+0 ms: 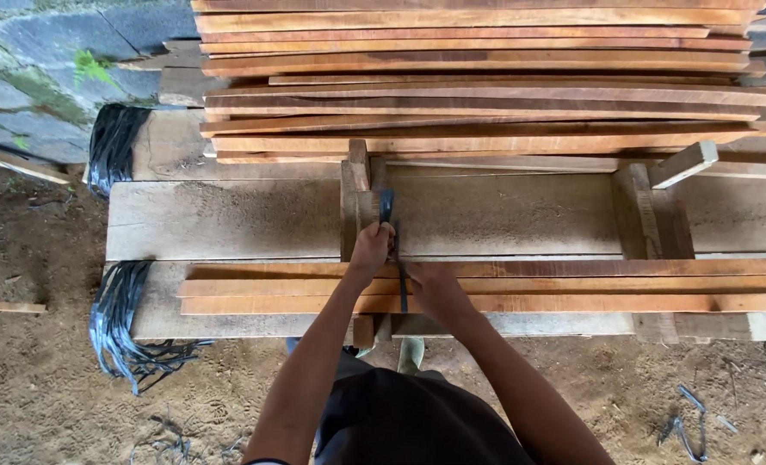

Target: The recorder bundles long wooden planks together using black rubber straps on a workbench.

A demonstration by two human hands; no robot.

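Observation:
Three long thin wooden slats (572, 286) lie side by side across the near part of a rough plank bench (245, 220). A dark blue plastic strap (387, 207) runs from the bench's middle down over the slats. My left hand (372, 247) is closed on this strap just above the slats, next to an upright wooden block (357, 202). My right hand (435, 288) rests on the slats beside the strap's lower end; whether it grips the strap is hidden.
A tall stack of similar slats (486, 77) fills the far side of the bench. Bundles of black straps (116, 319) hang off the bench's left end. A second wooden block (650, 211) stands at right. Dirt ground with strap scraps (688, 422) lies below.

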